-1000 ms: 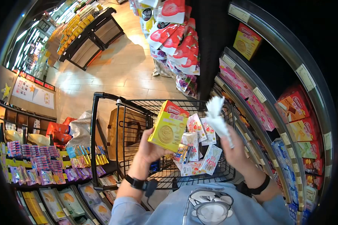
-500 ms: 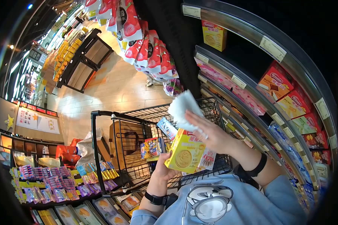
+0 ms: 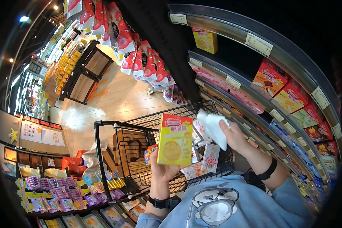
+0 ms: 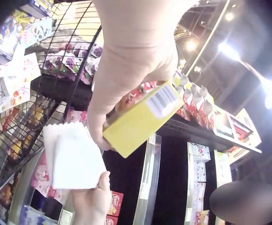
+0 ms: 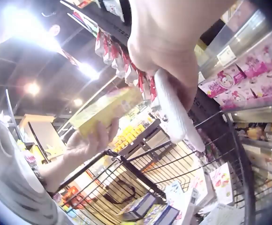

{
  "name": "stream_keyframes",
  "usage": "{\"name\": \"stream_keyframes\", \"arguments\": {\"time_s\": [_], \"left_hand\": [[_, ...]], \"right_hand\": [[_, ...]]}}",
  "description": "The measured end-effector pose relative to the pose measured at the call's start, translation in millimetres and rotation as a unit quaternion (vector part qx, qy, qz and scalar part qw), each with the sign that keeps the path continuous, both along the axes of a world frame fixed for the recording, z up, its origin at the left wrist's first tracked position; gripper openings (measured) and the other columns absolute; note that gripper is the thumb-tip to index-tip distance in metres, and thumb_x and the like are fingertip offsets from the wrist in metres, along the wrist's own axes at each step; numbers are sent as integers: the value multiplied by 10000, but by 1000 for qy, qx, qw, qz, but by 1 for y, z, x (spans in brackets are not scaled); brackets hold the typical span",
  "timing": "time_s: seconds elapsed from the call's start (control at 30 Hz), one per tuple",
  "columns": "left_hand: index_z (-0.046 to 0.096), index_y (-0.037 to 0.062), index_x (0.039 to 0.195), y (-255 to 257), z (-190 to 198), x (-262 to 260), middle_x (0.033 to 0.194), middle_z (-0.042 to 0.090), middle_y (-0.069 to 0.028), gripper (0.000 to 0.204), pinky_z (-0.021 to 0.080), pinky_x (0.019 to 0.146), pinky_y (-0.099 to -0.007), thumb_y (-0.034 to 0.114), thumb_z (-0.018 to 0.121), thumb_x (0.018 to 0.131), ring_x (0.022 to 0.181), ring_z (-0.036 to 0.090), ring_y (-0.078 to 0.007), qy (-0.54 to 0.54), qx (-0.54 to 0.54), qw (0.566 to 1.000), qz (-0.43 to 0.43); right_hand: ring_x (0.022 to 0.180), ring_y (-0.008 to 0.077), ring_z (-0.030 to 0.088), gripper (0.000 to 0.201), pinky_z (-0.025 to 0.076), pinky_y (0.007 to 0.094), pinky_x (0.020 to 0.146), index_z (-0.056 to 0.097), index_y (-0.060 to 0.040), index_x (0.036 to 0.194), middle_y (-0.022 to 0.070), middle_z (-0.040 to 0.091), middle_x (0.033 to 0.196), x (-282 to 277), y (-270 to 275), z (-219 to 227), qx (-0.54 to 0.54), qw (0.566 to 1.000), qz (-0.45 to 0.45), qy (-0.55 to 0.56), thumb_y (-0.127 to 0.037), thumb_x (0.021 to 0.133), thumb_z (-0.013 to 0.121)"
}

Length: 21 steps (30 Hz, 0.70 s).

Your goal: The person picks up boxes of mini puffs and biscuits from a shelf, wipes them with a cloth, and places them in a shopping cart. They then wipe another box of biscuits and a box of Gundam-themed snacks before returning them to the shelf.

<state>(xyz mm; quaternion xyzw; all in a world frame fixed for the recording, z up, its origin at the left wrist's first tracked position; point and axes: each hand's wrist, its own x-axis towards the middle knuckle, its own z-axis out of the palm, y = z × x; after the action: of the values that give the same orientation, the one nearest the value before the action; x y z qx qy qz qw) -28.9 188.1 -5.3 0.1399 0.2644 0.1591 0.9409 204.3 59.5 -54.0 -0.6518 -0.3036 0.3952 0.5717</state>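
My left hand [image 3: 161,171] grips a yellow-and-red biscuit box [image 3: 174,140] by its lower part, above the shopping cart [image 3: 98,152]. The box's printed front, with a round biscuit picture, faces the head camera. In the left wrist view a plain yellow side and a barcode label [image 4: 163,101] show. To the right of the box, my right hand [image 3: 235,138] pinches a folded white cloth [image 3: 214,129], thumb on its near face. Cloth and box stand apart in the head view. Below them in the cart lie several snack boxes, among them a white Pocky box [image 3: 210,157].
Shelves [image 3: 231,81] with boxed snacks and price tags curve along the right, close to the cart. Strawberry-print bags [image 3: 121,34] hang ahead. A rack of small colourful packets [image 3: 53,190] stands at left, and a display table [image 3: 85,76] stands farther off.
My right hand brought the cloth over the box's top corner, then drew it down and right, off the box. My left hand has raised the box more upright. The view has turned right.
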Motion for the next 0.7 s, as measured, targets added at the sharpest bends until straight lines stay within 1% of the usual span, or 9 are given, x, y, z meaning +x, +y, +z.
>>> {"name": "stream_keyframes", "arguments": {"time_s": [0.1,0.13,0.2,0.23,0.4,0.47,0.5,0.6,0.7], "left_hand": [[378,78,1385,1,-16,0,1368,441,-155,746,410,975,-460,457,615,787,1231,457,-327,94,129,985,-65],[277,80,1446,-2,-13,5,1355,450,-103,776,393,989,-380,361,641,821,1203,477,-240,93,159,979,-85],[226,62,1465,-12,-9,14,1332,464,-95,744,368,1009,-357,282,608,866,1184,479,-216,80,274,954,-89],[187,45,1474,-14,-5,15,1334,463,-95,730,351,1023,-341,218,585,888,1193,468,-202,72,281,952,-102],[247,50,1447,-17,-11,15,1334,464,-95,738,356,1015,-355,283,628,858,1192,469,-201,112,259,957,-68],[341,60,1401,-18,-10,14,1333,476,-94,684,352,1016,-408,417,559,860,1187,477,-220,131,190,973,-28],[440,54,1331,-14,-10,10,1335,489,-122,657,421,982,-436,451,514,814,1216,479,-279,99,103,990,10],[460,92,1333,-12,-12,12,1341,487,-128,646,357,1034,-458,520,382,856,1214,477,-293,40,46,997,46],[432,81,1357,-11,-11,15,1352,472,-170,660,409,1006,-483,546,366,893,1197,497,-342,69,79,992,68]], "right_hand": [[1040,269,579,447,422,364,915,514,14,1242,193,600,1124,-10,2,57,37,995,-2,-94,-342,993,408],[1145,302,539,440,388,384,985,494,3,1276,208,558,1225,-13,5,69,37,987,21,-158,-321,987,422],[1303,332,385,440,280,433,1080,458,-27,1331,165,435,1388,-17,20,71,147,900,63,-405,-282,973,440],[1364,310,288,453,213,467,1110,453,-55,1352,105,390,1439,-22,23,73,115,870,111,-467,-270,954,466],[1395,302,217,463,220,472,1114,480,-46,1331,86,351,1463,-50,20,57,101,856,204,-464,-244,914,520],[1397,314,207,441,236,456,1119,508,-9,1294,93,346,1459,-58,15,54,150,875,233,-396,-196,896,546],[1403,318,190,436,251,434,1126,525,22,1261,102,354,1449,-60,14,56,162,880,254,-366,-139,860,580],[1394,364,202,438,267,444,1120,493,32,1279,119,368,1443,-67,12,60,206,867,290,-348,-127,880,577],[1397,309,233,456,273,470,1110,512,-37,1292,79,365,1457,-72,8,61,214,836,314,-395,-148,854,569]]}}
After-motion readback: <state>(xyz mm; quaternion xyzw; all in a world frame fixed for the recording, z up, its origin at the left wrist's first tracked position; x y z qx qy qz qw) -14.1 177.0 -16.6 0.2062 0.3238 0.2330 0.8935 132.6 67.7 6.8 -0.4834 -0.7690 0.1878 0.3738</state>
